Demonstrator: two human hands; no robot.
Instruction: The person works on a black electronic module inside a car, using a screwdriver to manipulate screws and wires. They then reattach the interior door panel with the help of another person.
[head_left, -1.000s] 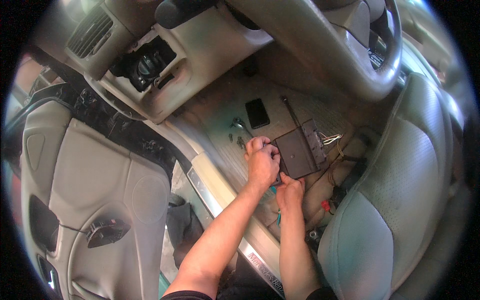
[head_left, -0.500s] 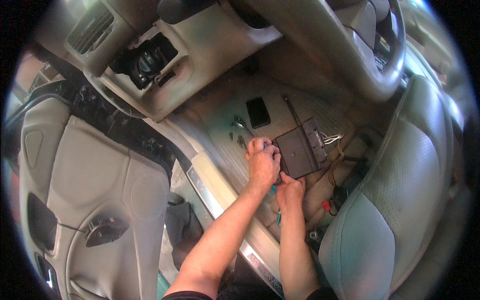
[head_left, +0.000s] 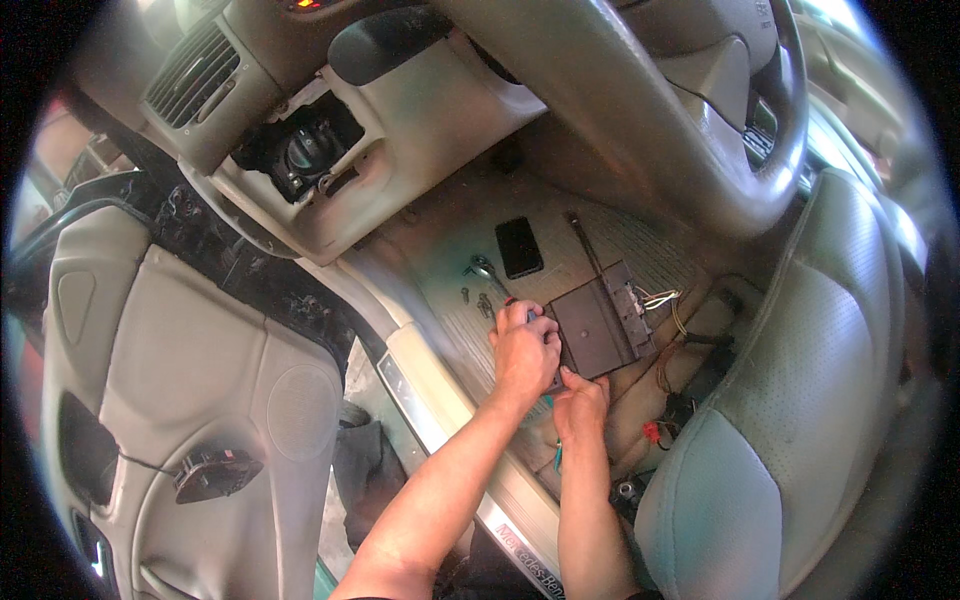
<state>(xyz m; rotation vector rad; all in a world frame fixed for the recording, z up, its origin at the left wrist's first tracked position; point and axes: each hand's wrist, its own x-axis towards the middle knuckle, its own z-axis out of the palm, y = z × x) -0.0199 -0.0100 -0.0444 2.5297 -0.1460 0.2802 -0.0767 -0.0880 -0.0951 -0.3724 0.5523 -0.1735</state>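
Slantwise, brown box (head_left: 597, 325), wires (head_left: 660, 297) rightward, right hand (head_left: 581, 405) pinching corner, left hand (head_left: 525, 355) (grip unclear)

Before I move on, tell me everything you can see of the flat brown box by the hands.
The flat brown box is rectangular and matte, perhaps plastic, with a small round mark mid-face and an uneven right edge, where pale wires show. It lies face up, turned at an angle, over the ribbed floor; its underside is hidden. The left hand is at its left edge, the right hand at its lower-left corner.
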